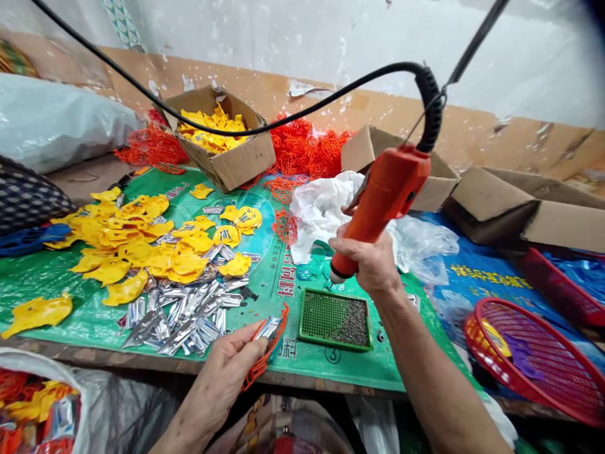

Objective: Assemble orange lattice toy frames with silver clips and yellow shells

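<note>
My right hand (373, 258) is closed around an orange electric screwdriver (378, 202), its tip pointing down above a green tray (309, 336) of small screws (352, 321). Near the table's front edge, my left hand (229, 362) pinches an orange plastic frame (276, 343) together with a silvery metal-looking piece (269, 328). Left of that hand lies a heap of similar silvery pieces (189, 318). Behind them spreads a pile of yellow plastic parts (137, 239). My left fingers partly hide the pieces they hold.
A cardboard box (246, 161) of yellow parts and tangled orange frames (307, 148) stand at the back. White plastic bags (321, 202) lie mid-table. At right are more boxes (496, 195) and a red basket (558, 359). A black cable (302, 113) hangs overhead. A full sack (78, 384) sits lower left.
</note>
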The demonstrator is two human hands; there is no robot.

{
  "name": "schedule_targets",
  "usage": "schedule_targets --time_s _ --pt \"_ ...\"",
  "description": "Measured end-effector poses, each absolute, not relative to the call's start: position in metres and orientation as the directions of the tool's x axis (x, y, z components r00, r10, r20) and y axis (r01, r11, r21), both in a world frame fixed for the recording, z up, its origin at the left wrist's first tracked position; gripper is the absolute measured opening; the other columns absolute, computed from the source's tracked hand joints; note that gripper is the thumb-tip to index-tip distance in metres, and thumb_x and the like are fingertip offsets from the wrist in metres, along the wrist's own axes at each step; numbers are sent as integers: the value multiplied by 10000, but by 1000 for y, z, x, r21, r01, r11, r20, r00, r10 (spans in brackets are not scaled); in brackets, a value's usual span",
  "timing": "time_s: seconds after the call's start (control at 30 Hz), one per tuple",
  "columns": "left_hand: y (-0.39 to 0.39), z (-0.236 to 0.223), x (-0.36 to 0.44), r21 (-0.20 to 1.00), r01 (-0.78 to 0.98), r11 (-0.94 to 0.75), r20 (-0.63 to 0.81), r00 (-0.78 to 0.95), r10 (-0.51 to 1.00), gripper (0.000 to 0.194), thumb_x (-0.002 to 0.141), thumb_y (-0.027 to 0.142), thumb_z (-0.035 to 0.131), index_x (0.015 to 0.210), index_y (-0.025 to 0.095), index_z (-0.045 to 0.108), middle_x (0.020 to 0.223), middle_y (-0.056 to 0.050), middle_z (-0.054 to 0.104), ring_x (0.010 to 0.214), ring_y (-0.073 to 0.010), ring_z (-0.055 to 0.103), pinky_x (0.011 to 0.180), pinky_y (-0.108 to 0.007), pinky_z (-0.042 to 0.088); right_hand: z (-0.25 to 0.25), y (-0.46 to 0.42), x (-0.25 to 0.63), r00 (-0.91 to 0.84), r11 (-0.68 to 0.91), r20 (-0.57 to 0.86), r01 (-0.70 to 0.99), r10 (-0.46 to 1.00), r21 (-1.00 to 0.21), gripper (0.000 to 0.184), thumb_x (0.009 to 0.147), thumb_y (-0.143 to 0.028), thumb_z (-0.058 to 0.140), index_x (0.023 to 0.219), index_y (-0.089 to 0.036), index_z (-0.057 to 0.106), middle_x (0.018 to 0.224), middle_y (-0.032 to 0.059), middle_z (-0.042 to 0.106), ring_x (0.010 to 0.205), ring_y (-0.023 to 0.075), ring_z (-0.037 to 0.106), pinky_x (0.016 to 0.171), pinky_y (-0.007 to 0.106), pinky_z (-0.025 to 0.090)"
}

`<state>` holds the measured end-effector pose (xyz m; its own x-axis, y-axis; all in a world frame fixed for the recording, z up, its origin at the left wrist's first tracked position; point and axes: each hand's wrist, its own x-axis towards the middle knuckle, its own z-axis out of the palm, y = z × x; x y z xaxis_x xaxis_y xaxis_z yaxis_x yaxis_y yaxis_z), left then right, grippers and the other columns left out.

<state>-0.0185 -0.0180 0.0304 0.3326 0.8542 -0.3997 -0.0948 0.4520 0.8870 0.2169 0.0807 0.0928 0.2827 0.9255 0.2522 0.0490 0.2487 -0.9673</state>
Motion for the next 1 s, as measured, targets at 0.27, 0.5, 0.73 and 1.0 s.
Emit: schedule_targets --time_s 0.27,0.5,0.73,1.0 --pt "-13 32 -14 958 158 239 -272 237 933 306 888 387 590 1091 220 745 974 -9 721 924 -220 590 793 -238 442 56 65 195 309 258 247 5 918 -966 129 589 -205 762 659 -192 654 661 -22 642 590 137 561 581 312 481" --pt "-12 24 -8 963 218 161 -212 240 947 218 892 330 571 908 211 752 868 -10 685 903 -217 569 746 -234 425 49 62 188 347 298 277 -5 896 -955 140 590 -215 763 657 -197 641 648 -26 621 567 135 545 568 316 479" --pt "-10 23 -6 960 224 170 -225 249 942 233 894 309 556 934 222 768 846 -6 674 906 -219 578 777 -246 426 45 64 188 336 280 244 -60 909 -958 134 592 -204 773 612 -189 641 645 -27 610 573 131 537 566 312 465" --pt "-10 24 -7 958 198 208 -257 272 927 281 890 307 566 1083 238 758 942 -3 712 895 -214 574 796 -255 424 44 64 188 323 285 259 -32 910 -958 123 596 -162 758 617 -195 642 644 -29 619 583 133 544 604 325 474"
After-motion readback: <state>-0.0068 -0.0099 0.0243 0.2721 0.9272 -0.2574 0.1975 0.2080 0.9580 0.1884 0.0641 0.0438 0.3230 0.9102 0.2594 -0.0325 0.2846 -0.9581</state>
